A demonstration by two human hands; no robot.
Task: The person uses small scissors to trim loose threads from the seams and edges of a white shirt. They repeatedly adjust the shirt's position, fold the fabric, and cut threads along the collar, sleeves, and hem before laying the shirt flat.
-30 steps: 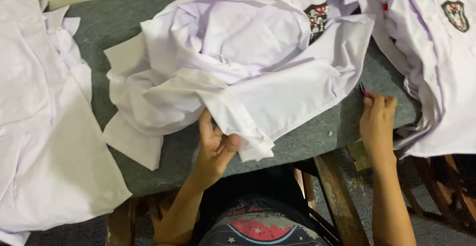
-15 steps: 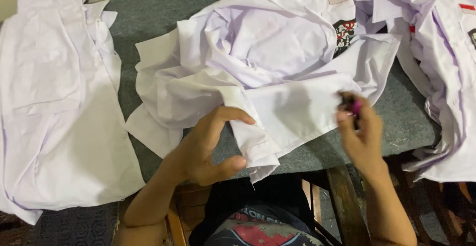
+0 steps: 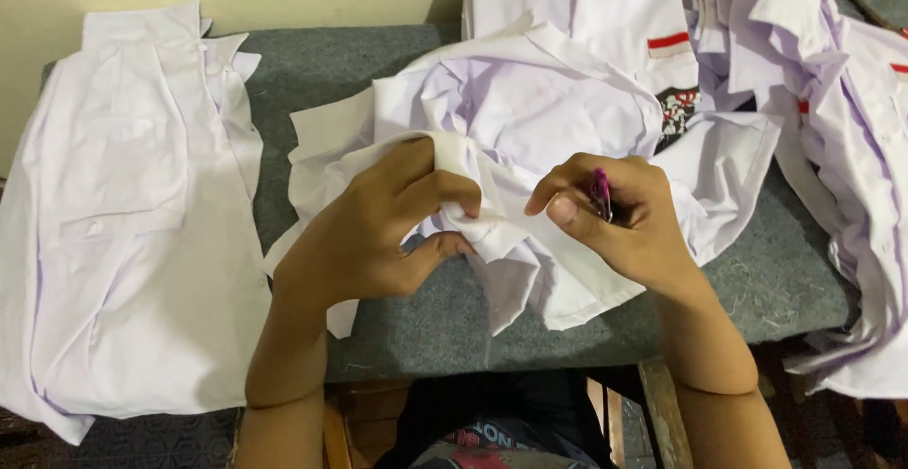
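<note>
A crumpled white shirt (image 3: pixel 558 119) lies in the middle of the grey felt table (image 3: pixel 312 72). My left hand (image 3: pixel 378 228) pinches a folded edge of this shirt and lifts it off the table. My right hand (image 3: pixel 615 218) hovers just right of that edge, closed around a small pink tool (image 3: pixel 601 193) whose tip sticks up between thumb and fingers. The two hands are a few centimetres apart over the shirt's near hem.
A flat white shirt (image 3: pixel 123 223) covers the table's left side. More white shirts with red and dark badges (image 3: pixel 676 110) are piled at the back and right (image 3: pixel 842 147). The table's near edge sits above my lap.
My left hand has taken hold of the shirt's edge and raised it. My right hand, with the pink tool, moved left from the table edge toward the left hand.
</note>
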